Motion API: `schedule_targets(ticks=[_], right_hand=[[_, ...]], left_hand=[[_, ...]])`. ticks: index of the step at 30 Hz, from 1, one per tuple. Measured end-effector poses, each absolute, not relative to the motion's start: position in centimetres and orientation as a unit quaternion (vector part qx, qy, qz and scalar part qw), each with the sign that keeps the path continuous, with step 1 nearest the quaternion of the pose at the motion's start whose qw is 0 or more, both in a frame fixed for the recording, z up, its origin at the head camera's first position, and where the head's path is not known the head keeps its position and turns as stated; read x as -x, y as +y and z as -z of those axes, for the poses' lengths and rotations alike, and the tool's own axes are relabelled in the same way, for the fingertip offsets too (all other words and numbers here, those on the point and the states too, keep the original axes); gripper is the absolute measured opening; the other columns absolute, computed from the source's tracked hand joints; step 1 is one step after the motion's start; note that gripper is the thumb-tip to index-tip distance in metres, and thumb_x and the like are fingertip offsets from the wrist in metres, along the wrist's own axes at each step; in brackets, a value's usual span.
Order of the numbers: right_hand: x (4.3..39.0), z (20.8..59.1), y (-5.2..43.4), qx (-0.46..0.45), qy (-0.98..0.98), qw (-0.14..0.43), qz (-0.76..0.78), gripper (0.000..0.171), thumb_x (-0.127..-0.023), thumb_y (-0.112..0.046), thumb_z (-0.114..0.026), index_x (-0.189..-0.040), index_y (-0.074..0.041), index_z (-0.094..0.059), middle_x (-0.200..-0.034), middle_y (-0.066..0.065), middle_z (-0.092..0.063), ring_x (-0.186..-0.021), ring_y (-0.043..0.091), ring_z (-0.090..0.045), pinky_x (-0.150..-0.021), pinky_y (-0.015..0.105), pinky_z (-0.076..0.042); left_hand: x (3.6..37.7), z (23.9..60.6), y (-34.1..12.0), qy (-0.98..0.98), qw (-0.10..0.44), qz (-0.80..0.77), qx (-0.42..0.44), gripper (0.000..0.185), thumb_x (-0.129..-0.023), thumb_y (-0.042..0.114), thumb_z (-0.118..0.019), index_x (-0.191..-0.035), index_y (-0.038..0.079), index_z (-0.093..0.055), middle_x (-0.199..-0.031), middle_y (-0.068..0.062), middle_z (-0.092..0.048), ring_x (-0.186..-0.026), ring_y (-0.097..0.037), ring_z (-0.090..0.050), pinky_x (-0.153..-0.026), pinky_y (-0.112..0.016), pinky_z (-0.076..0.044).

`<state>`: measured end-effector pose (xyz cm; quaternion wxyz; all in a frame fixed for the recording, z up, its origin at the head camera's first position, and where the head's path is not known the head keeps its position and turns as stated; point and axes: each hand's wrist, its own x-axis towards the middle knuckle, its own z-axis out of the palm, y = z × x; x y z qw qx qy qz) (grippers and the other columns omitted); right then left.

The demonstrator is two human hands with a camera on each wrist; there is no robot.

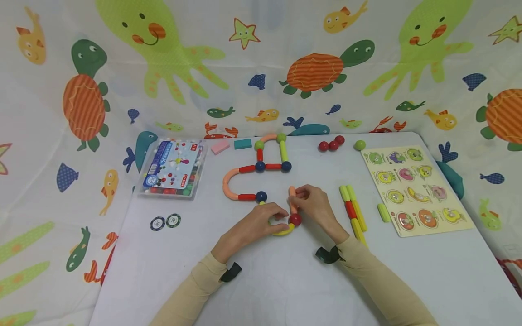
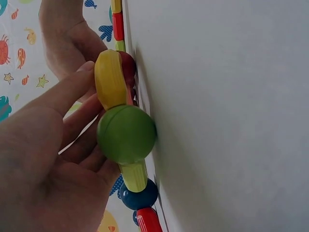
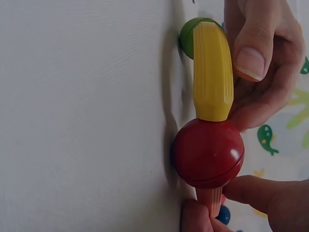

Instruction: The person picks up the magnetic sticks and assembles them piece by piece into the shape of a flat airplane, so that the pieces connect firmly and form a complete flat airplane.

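My right hand (image 1: pixel 316 206) pinches a peach magnetic rod (image 1: pixel 292 199), whose near end meets a red ball (image 1: pixel 295 219). From that ball, a curved yellow rod (image 3: pixel 212 72) leads to a green ball (image 2: pixel 126 134). My left hand (image 1: pixel 261 222) is beside the yellow rod, its thumb at the rod's upper side and its fingers loosely bent behind; whether it touches is hard to tell. A short light-green rod (image 2: pixel 133 176) joins the green ball to a blue ball (image 1: pixel 261 196). Beyond it, red rods, peach curved rods and more balls continue the outline.
A clear box of parts (image 1: pixel 171 170) is at the back left, with two round chips (image 1: pixel 157 223) before it. Loose rods (image 1: pixel 354 210) lie right of my right hand, near a fruit puzzle board (image 1: pixel 416 190). Red balls (image 1: pixel 333 145) and two blocks (image 1: pixel 242 144) sit at the back.
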<state>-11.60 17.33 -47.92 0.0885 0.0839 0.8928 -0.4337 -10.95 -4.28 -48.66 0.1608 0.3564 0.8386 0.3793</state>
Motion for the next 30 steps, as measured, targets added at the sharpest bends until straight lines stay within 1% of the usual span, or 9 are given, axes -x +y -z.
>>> schedule_targets(ticks=[10, 13, 16, 17, 19, 23, 26, 27, 30], right_hand=[[12.0, 47.8, 17.5, -0.072, 0.899, 0.099, 0.421, 0.041, -0.092, -0.035, -0.074, -0.116, -0.003, -0.067, -0.096, 0.012, -0.071, -0.078, 0.021, -0.063, -0.066, 0.025, -0.053], [12.0, 47.6, 17.8, -0.075, 0.898, 0.11, 0.42, 0.043, -0.092, -0.038, -0.073, -0.118, -0.005, -0.067, -0.097, 0.01, -0.07, -0.079, 0.021, -0.064, -0.068, 0.026, -0.054], [12.3, 47.0, 18.8, -0.082, 0.895, 0.101, 0.426, 0.044, -0.094, -0.041, -0.072, -0.122, -0.007, -0.066, -0.1, 0.01, -0.07, -0.082, 0.022, -0.066, -0.071, 0.027, -0.055], [12.5, 46.7, 19.4, -0.085, 0.895, 0.091, 0.428, 0.045, -0.095, -0.04, -0.071, -0.124, -0.007, -0.065, -0.102, 0.01, -0.07, -0.083, 0.023, -0.067, -0.071, 0.026, -0.055], [13.1, 46.0, 20.8, -0.087, 0.895, 0.052, 0.435, 0.044, -0.096, -0.038, -0.07, -0.127, -0.007, -0.065, -0.106, 0.011, -0.069, -0.086, 0.024, -0.067, -0.071, 0.026, -0.054], [14.5, 44.8, 24.3, -0.103, 0.887, -0.04, 0.449, 0.044, -0.098, -0.037, -0.067, -0.134, -0.01, -0.062, -0.118, 0.011, -0.068, -0.105, 0.026, -0.065, -0.088, 0.033, -0.056], [15.9, 44.3, 27.2, -0.129, 0.871, -0.114, 0.461, 0.044, -0.099, -0.035, -0.067, -0.135, -0.012, -0.062, -0.125, 0.01, -0.068, -0.115, 0.023, -0.063, -0.1, 0.036, -0.053], [16.4, 44.2, 28.2, -0.138, 0.865, -0.137, 0.463, 0.044, -0.098, -0.034, -0.067, -0.136, -0.012, -0.062, -0.125, 0.01, -0.068, -0.115, 0.022, -0.063, -0.101, 0.032, -0.053], [18.2, 44.3, 31.2, -0.17, 0.842, -0.19, 0.476, 0.043, -0.097, -0.033, -0.069, -0.134, -0.012, -0.064, -0.124, 0.007, -0.068, -0.111, 0.013, -0.063, -0.092, 0.019, -0.052]], left_hand=[[11.2, 48.1, -4.4, 0.839, 0.159, -0.383, -0.354, 0.039, -0.093, 0.033, -0.075, -0.125, 0.012, -0.069, -0.114, -0.001, -0.07, -0.104, -0.014, -0.063, -0.093, -0.028, -0.055], [11.3, 48.0, -4.6, 0.837, 0.151, -0.394, -0.35, 0.037, -0.093, 0.03, -0.075, -0.125, 0.012, -0.069, -0.115, -0.001, -0.071, -0.105, -0.014, -0.063, -0.093, -0.029, -0.056], [11.7, 47.8, -4.6, 0.833, 0.136, -0.413, -0.343, 0.035, -0.092, 0.024, -0.076, -0.124, 0.011, -0.07, -0.115, -0.003, -0.072, -0.104, -0.014, -0.065, -0.093, -0.031, -0.057], [11.9, 47.7, -4.6, 0.831, 0.131, -0.419, -0.341, 0.034, -0.092, 0.022, -0.076, -0.124, 0.011, -0.07, -0.115, -0.003, -0.072, -0.103, -0.014, -0.065, -0.093, -0.032, -0.057], [12.3, 47.6, -4.5, 0.829, 0.128, -0.431, -0.334, 0.034, -0.092, 0.02, -0.076, -0.123, 0.01, -0.07, -0.114, -0.003, -0.072, -0.102, -0.014, -0.066, -0.093, -0.035, -0.057], [13.1, 47.3, -4.0, 0.827, 0.137, -0.448, -0.312, 0.034, -0.093, 0.019, -0.075, -0.124, 0.009, -0.069, -0.112, 0.0, -0.071, -0.102, -0.013, -0.065, -0.095, -0.037, -0.056], [13.6, 47.3, -3.5, 0.826, 0.141, -0.451, -0.307, 0.034, -0.094, 0.021, -0.074, -0.125, 0.009, -0.069, -0.112, 0.002, -0.071, -0.102, -0.012, -0.065, -0.096, -0.034, -0.056], [13.8, 47.4, -3.3, 0.827, 0.14, -0.449, -0.308, 0.034, -0.094, 0.022, -0.074, -0.125, 0.009, -0.069, -0.112, 0.003, -0.072, -0.102, -0.011, -0.066, -0.096, -0.033, -0.056], [14.2, 47.4, -3.1, 0.828, 0.14, -0.446, -0.31, 0.034, -0.096, 0.023, -0.072, -0.126, 0.009, -0.068, -0.112, 0.002, -0.072, -0.102, -0.011, -0.066, -0.095, -0.029, -0.055]])
